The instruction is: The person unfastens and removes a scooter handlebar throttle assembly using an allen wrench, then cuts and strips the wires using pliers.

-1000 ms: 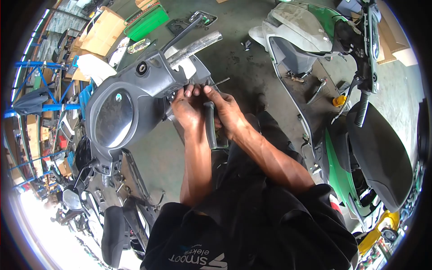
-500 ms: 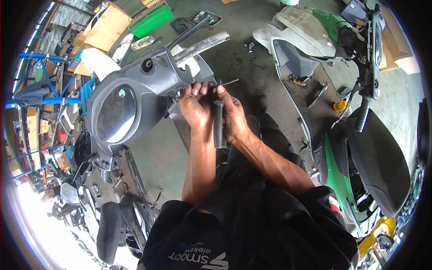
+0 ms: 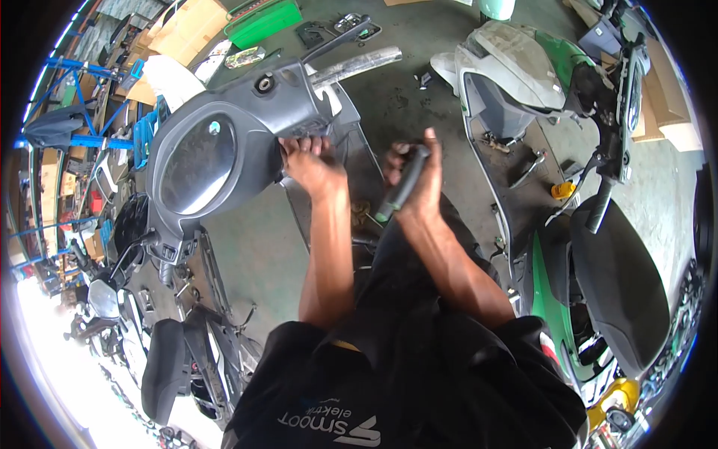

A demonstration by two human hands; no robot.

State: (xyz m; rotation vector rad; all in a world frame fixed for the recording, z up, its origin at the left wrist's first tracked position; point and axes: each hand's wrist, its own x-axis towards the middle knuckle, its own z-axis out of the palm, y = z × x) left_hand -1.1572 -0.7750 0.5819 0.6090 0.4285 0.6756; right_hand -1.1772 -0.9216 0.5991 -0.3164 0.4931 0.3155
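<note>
A grey scooter handlebar cover (image 3: 277, 112) with a round dark display (image 3: 198, 166) is in front of me, to the left. My left hand (image 3: 314, 168) is at its near lower edge, fingers curled against the underside; whatever they pinch is hidden. To the right, apart from the cover, my right hand (image 3: 419, 179) is closed around a screwdriver (image 3: 404, 185) with a black handle and a green end. The handle slants, green end toward me, and its shaft cannot be seen. A bare metal handlebar tube (image 3: 359, 67) juts from the cover's far side.
On the right stands another scooter with a pale front panel (image 3: 516, 67) and a black seat (image 3: 621, 284). A green toolbox (image 3: 262, 22) and cardboard boxes (image 3: 187, 30) are at the far left. More scooters, one with a dark seat (image 3: 163, 370), stand at the lower left.
My right hand has moved right, away from the cover, taking the screwdriver with it, and the handle has gone from upright to slanted. My left hand stays at the cover's edge.
</note>
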